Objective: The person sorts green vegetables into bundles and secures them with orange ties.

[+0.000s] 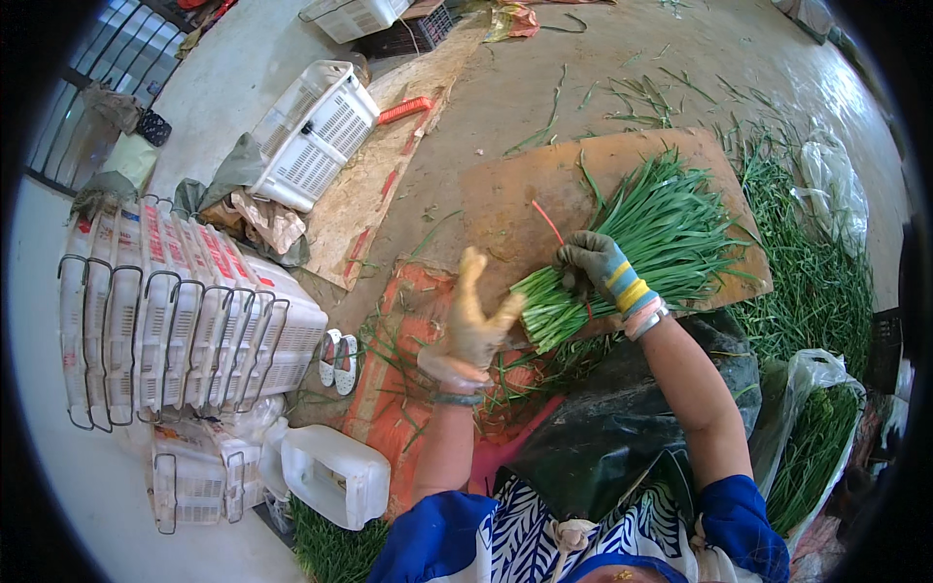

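Note:
A thick bundle of garlic chives [656, 226] lies on a brown wooden board [503, 197], its cut stem ends towards the left. Over the stems, my right hand [587, 259], in a dark glove with a striped cuff, is closed on a red tie [548, 222]. One end of the tie sticks up past the fingers, and a bit of red shows on the bundle's near side. My left hand [474, 313], in a yellowish glove and blurred, is held with thumb and fingers apart, just left of the stem ends. It holds nothing.
Loose chives [802, 277] are heaped right of the board, beside a clear plastic bag [834, 189]. Another bag of chives [816, 452] stands near my right elbow. To the left are stacked white plastic crates [189, 313], a cut-open white jug [335, 474] and an orange woven sack [393, 408].

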{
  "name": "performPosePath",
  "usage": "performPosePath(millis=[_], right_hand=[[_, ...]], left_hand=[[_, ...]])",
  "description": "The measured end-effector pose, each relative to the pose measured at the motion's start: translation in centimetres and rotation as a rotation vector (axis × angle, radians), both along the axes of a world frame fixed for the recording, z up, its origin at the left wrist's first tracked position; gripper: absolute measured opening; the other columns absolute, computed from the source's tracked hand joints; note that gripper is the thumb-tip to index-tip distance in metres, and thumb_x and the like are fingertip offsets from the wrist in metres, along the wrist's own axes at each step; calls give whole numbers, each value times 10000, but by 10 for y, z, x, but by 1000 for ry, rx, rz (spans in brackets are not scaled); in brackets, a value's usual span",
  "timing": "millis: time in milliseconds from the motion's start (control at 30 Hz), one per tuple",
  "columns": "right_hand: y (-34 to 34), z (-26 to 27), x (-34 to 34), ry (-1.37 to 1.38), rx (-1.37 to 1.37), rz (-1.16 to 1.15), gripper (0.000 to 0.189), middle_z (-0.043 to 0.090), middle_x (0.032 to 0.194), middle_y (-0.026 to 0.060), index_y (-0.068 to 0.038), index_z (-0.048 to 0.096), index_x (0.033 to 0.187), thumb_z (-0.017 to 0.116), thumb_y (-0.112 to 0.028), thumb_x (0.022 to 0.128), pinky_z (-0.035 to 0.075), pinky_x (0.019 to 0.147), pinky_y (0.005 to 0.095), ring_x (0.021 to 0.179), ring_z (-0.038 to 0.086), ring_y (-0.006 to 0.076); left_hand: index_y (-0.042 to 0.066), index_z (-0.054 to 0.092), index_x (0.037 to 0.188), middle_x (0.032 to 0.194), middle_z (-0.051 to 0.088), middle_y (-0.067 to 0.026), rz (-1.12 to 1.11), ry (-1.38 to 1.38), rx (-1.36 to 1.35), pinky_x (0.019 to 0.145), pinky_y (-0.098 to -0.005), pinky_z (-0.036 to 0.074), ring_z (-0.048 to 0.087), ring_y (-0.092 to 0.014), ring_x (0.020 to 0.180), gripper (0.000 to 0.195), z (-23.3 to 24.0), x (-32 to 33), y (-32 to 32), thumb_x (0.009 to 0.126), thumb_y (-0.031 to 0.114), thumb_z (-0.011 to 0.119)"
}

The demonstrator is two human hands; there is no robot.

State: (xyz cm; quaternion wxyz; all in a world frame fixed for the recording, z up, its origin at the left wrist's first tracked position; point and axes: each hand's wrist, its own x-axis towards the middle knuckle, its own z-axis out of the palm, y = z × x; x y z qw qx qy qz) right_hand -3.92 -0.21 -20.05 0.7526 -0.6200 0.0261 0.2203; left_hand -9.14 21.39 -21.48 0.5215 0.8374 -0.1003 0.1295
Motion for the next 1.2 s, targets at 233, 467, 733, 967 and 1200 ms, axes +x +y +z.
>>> performPosePath(millis=[233,467,733,967,1200], right_hand=[[15,10,-21,-234,166,-196,96,533,645,-9,-40,573,788,541,-115,840,386,487,201,557,470,55],[2,-15,-68,-247,158,-39,117,584,703,9,-21,585,812,560,-131,841,444,605,237,664,534,84],[-8,-36,-93,-263,45,-81,135,575,700,16,-25,576,791,566,-155,828,430,610,250,656,517,86],[30,13,-12,192,238,-484,175,543,624,11,-38,589,735,593,-209,771,407,553,261,597,485,94],[0,24,-11,-232,-286,44,307,566,982,161,-77,586,984,612,-283,758,483,716,412,826,583,339]], left_hand=[[-37,210,1360,1365,346,-201,-416,55,1097,1082,-446,167,315,-314,1281,1055,46,59,-69,606,519,695],[48,187,1385,1388,324,-159,-426,149,1310,1028,-476,276,339,-296,1270,837,-40,68,-71,710,206,657],[52,161,1402,1095,569,-189,-386,366,1129,852,-373,447,571,-317,989,743,-17,45,-91,772,125,548],[69,568,914,832,619,-151,-326,33,452,678,-437,462,598,-344,783,389,-68,23,-65,646,328,678],[96,552,1036,852,625,-120,-348,40,618,701,-409,458,585,-311,834,483,-76,26,-60,634,321,699]])
